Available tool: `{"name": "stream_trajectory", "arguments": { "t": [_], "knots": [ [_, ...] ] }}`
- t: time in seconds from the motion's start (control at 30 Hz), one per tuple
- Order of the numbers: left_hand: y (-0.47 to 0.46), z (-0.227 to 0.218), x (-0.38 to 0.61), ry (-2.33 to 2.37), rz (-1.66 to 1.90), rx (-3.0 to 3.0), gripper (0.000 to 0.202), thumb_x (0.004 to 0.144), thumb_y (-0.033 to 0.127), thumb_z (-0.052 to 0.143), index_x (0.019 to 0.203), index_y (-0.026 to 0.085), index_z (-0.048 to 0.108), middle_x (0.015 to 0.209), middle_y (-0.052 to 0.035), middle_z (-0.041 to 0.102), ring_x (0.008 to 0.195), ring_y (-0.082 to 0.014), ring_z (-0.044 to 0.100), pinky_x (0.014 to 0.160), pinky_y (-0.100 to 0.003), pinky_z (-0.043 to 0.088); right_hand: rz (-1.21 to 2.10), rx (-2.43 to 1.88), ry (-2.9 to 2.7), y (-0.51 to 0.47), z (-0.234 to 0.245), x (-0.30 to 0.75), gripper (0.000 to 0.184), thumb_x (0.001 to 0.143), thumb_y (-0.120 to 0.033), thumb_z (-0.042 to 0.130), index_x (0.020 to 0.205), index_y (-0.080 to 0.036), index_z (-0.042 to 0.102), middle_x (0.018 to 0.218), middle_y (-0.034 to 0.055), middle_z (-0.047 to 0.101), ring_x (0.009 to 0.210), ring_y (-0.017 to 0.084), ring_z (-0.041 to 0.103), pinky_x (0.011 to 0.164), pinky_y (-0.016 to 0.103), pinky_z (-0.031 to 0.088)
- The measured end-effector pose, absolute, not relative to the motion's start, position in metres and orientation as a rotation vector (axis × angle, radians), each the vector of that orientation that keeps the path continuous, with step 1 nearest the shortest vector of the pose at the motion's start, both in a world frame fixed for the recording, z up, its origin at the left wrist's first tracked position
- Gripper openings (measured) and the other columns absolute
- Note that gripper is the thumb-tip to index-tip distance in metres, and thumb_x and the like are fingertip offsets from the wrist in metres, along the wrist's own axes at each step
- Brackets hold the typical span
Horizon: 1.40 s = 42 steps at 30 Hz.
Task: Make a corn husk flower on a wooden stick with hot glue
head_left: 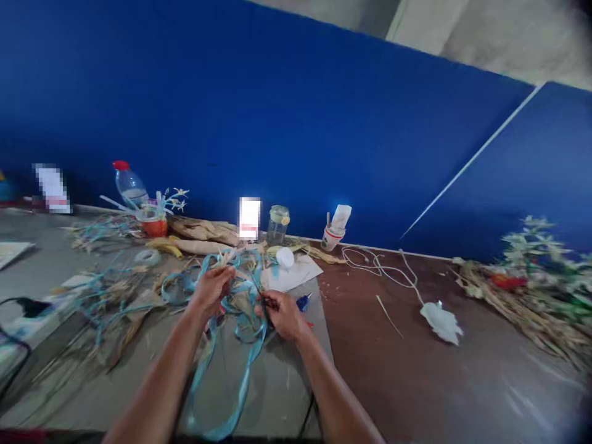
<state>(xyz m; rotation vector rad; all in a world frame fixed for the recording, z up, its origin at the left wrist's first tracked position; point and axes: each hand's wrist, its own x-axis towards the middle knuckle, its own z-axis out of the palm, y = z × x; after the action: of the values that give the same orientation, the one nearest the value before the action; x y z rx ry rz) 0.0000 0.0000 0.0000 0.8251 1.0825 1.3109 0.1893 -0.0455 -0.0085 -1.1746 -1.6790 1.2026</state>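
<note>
Over the grey side of the table, my left hand [215, 288] is closed in a pinch. Pale dried husk shows just above its fingertips, but what lies between them is too blurred to name. My right hand [283, 313] grips dark, slim scissors [256, 285], whose tip points up and left toward my left hand. Light blue ribbon [245, 382] loops around and below both hands and trails to the table's front edge. Behind the hands lies a white sheet [298, 274] with a small white round item [285, 258] on it.
At left spread blue-stemmed dried flowers [99, 308] and a tape roll [147, 257]. Along the blue wall stand a bottle [130, 185], a red cup [154, 227], a lit phone [250, 219], a jar [278, 225] and a white cup [332, 237]. A white cable [393, 274] lies right.
</note>
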Motion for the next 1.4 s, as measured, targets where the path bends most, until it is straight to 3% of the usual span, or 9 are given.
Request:
{"name": "stream_trajectory", "arguments": {
  "t": [0.33, 0.53, 0.93, 1.23, 1.4],
  "knots": [
    [-0.002, 0.003, 0.003, 0.998, 1.358, 0.805, 0.03, 0.058, 0.032, 0.076, 0.063, 0.014, 0.053, 0.042, 0.0107, 0.032, 0.035, -0.001, 0.024, 0.036, -0.017, 0.019, 1.262, -1.195, -1.501, -0.044, -0.005, 0.189, 0.025, 0.069, -0.031, 0.059, 0.087, -0.015, 0.064, 0.053, -0.0036, 0.05, 0.048, 0.01, 0.043, 0.047, 0.021, 0.033],
    [-0.004, 0.007, 0.006, 0.972, 1.353, 0.766, 0.03, 0.057, 0.032, 0.076, 0.066, 0.015, 0.053, 0.048, 0.0088, 0.042, 0.034, 0.0003, 0.026, 0.035, -0.016, 0.019, 1.258, -1.22, -1.379, -0.044, -0.001, 0.187, 0.025, 0.067, -0.035, 0.061, 0.084, -0.015, 0.063, 0.048, -0.0043, 0.049, 0.043, 0.01, 0.043, 0.044, 0.021, 0.032],
    [-0.003, 0.005, 0.005, 0.985, 1.295, 0.833, 0.032, 0.062, 0.036, 0.073, 0.06, 0.015, 0.049, 0.043, 0.0098, 0.033, 0.035, -0.0008, 0.025, 0.035, -0.016, 0.019, 1.367, -1.14, -1.478, -0.044, -0.002, 0.189, 0.026, 0.068, -0.035, 0.061, 0.085, -0.015, 0.063, 0.049, -0.0059, 0.045, 0.046, 0.009, 0.039, 0.047, 0.021, 0.031],
    [-0.007, 0.01, 0.009, 0.942, 1.346, 0.763, 0.03, 0.059, 0.033, 0.076, 0.067, 0.014, 0.053, 0.055, 0.007, 0.047, 0.037, 0.0012, 0.024, 0.036, -0.014, 0.021, 0.837, -1.541, -1.548, -0.041, -0.004, 0.187, 0.043, 0.07, -0.028, 0.059, 0.11, -0.012, 0.057, 0.059, -0.0007, 0.058, 0.055, 0.014, 0.052, 0.054, 0.023, 0.037],
    [-0.008, 0.007, 0.013, 0.915, 1.335, 0.772, 0.026, 0.062, 0.033, 0.074, 0.065, 0.014, 0.056, 0.046, 0.0098, 0.033, 0.037, 0.0002, 0.022, 0.037, -0.013, 0.021, 0.713, -1.616, -1.677, -0.046, 0.001, 0.182, 0.03, 0.075, -0.026, 0.054, 0.103, -0.017, 0.061, 0.075, 0.0049, 0.067, 0.066, 0.016, 0.06, 0.059, 0.023, 0.038]
  ]
}}
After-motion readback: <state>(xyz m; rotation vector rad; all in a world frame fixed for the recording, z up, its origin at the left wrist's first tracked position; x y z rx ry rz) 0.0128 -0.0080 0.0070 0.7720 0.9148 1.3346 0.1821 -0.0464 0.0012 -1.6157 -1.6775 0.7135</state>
